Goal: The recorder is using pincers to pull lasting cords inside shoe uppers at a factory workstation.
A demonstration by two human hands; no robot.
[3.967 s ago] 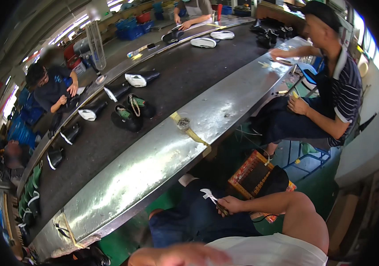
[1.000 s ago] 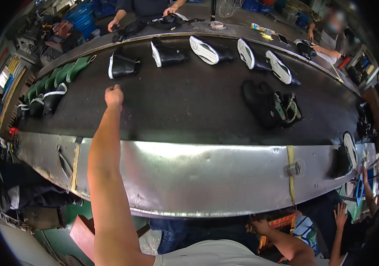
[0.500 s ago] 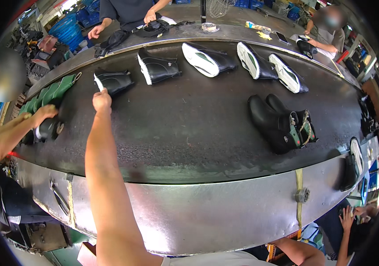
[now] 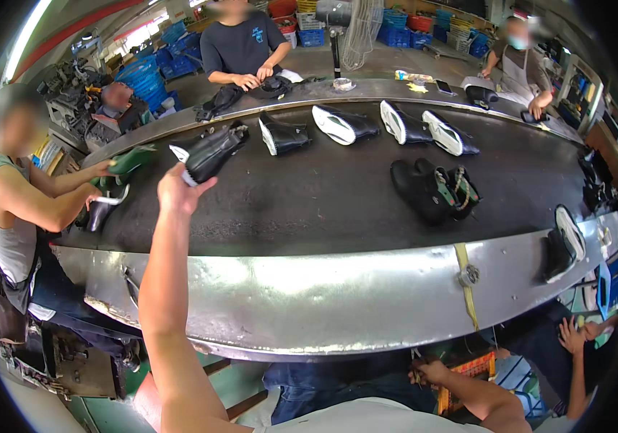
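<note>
The long dark conveyor table (image 4: pixel 338 202) with its shiny metal near edge curves across in front of you, carrying rows of unfinished shoes. Along its far edge lie several black shoe uppers with white soles (image 4: pixel 403 123), and toward the right end a pair of black boots with green-striped straps (image 4: pixel 432 186) sits mid-table. Another person's hands (image 4: pixel 99 189) work on a dark shoe at the left end.

Your left hand (image 4: pixel 177 189) is stretched far out to the table's far left part, and its fingers (image 4: pixel 192 189) are closed on the white-soled end of a black glossy leather shoe upper (image 4: pixel 211 150). As far as you can judge, the grab is made and the shoe appears lifted off the belt, tilted; bringing it back to your near edge is what is left. The upper looks shiny and soft, its shaft slumping toward the far side.

Your right hand (image 4: pixel 430 374) is down below the near edge at your lap, fingers curled around a small tool that is too hidden to name.
</note>
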